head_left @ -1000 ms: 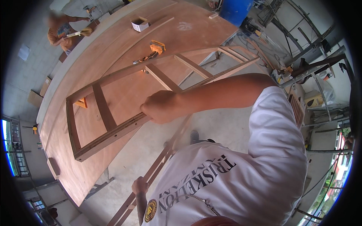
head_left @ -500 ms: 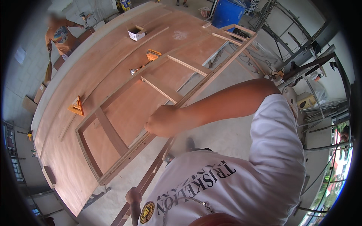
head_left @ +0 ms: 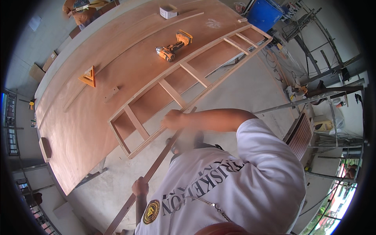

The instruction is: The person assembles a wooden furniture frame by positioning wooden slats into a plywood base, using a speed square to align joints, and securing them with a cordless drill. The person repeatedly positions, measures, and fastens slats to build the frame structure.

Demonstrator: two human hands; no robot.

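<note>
A ladder-like wooden frame (head_left: 172, 93) with several cross slats lies tilted along the near edge of a large plywood table (head_left: 66, 129) and overhangs that edge. My right hand (head_left: 172, 119) is closed on the frame's near rail. Below it, my left hand (head_left: 140, 187) is wrapped round a long brown wooden strip (head_left: 159, 158), which slants up and passes close to my right hand. Whether my right hand also touches the strip, I cannot tell. On the plywood beyond the frame rest an orange cordless drill (head_left: 174, 46) and an orange speed square (head_left: 88, 76).
A small open carton (head_left: 168, 11) and a wood block (head_left: 45, 149) lie on the plywood. Behind its far end stands a blue drum (head_left: 264, 15). Metal scaffolding (head_left: 331, 94) fills the right side. Another person (head_left: 84, 15) stands past the far-left edge, holding something pale.
The wooden frame has shifted toward me over the near table edge, uncovering more of the drill. The strip's upper end now shows beyond my right hand. My view has shifted, and the other person has bent lower.
</note>
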